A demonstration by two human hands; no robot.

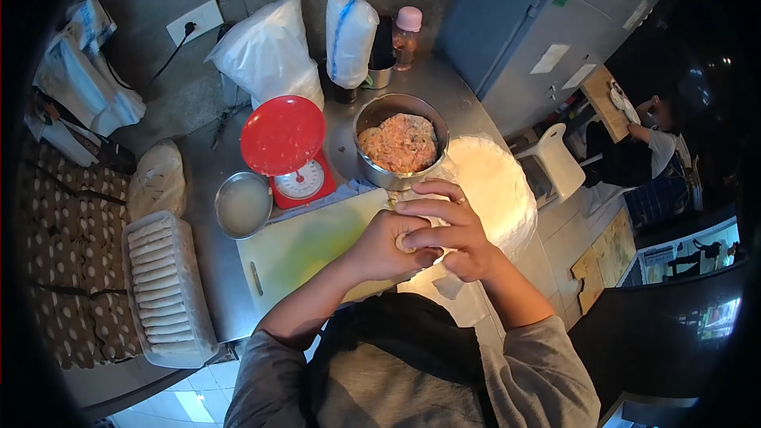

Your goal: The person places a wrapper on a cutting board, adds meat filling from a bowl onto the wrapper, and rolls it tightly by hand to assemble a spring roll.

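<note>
My left hand and my right hand meet above the right end of a pale cutting board. Both are closed around a small pale piece, mostly hidden by the fingers; its kind cannot be made out. A ring shows on my right hand. Just beyond the hands stands a metal pot with a pinkish minced mixture in it. To their right lies a broad, round, pale sheet or stack, brightly lit, with clear plastic around its edge.
Left of the board are a metal bowl of whitish liquid, a red scale and a plastic tub of long pale rolls. Egg trays are stacked far left. Plastic bags and a pink-capped bottle stand behind. Another person sits right.
</note>
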